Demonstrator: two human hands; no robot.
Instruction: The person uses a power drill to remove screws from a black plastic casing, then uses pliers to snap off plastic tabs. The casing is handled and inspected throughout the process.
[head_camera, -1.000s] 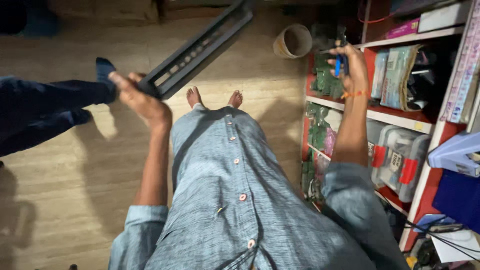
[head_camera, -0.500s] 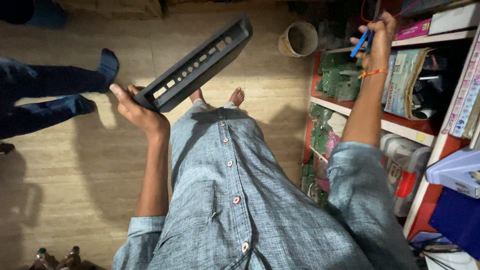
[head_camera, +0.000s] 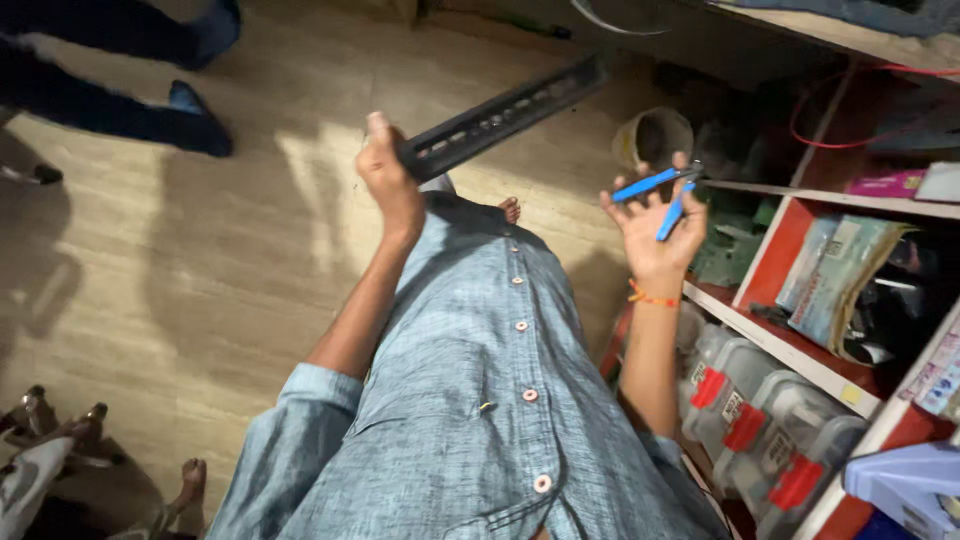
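I stand on a pale wooden floor and look down my grey-blue buttoned shirt. My left hand (head_camera: 388, 185) grips one end of a long flat black device (head_camera: 505, 112) with a row of ports along its edge; it slants up to the right at chest height. My right hand (head_camera: 655, 228), an orange thread around its wrist, holds small blue-handled pliers (head_camera: 662, 190) with the handles spread, in front of the red shelf unit.
A red shelf unit (head_camera: 790, 350) on the right holds packets, green boards and clear boxes (head_camera: 760, 420) with red latches. A round tan bin (head_camera: 650, 138) stands on the floor. Another person's dark-trousered legs (head_camera: 120, 110) are at the upper left; feet and sandals (head_camera: 60, 430) at the lower left.
My right hand has come down from the upper shelf with the blue pliers toward my chest. The black device has tilted and moved right. My view has swung left.
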